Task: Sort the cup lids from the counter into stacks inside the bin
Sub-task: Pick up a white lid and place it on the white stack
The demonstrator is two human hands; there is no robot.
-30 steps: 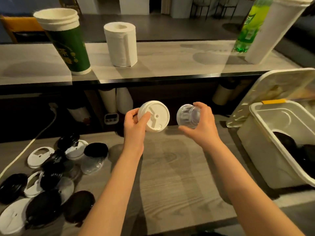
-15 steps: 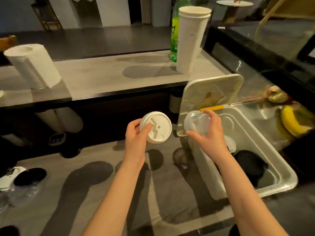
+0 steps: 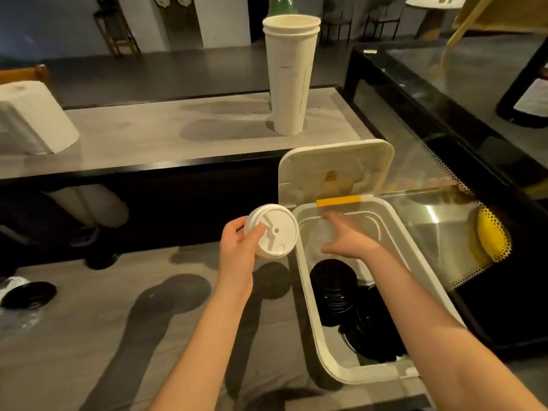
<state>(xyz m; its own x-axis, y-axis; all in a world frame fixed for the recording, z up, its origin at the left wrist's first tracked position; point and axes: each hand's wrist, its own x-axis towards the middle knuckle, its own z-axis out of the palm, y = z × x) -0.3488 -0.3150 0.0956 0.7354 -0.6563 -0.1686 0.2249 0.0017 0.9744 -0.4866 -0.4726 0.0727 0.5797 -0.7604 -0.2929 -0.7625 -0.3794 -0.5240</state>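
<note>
The left hand (image 3: 240, 247) grips a white lid (image 3: 271, 231) by its rim, thumb across the top, tilted up and parked just outside the bin (image 3: 370, 375), seemingly waiting its turn. To its right, the right hand (image 3: 347, 235) reaches over the bin's far end with fingers spread and blurred; whether it holds anything I cannot tell. Just below that hand stand stacked black lids (image 3: 333, 286), so the reach likely targets a separate stack. Well to the left of both hands, a black lid (image 3: 29, 293) lies unsorted on the counter. Half a second ago the right hand pinched a clear lid at the bin's near rim; it has since gone deeper in, while the left hand's hold is unchanged.
</note>
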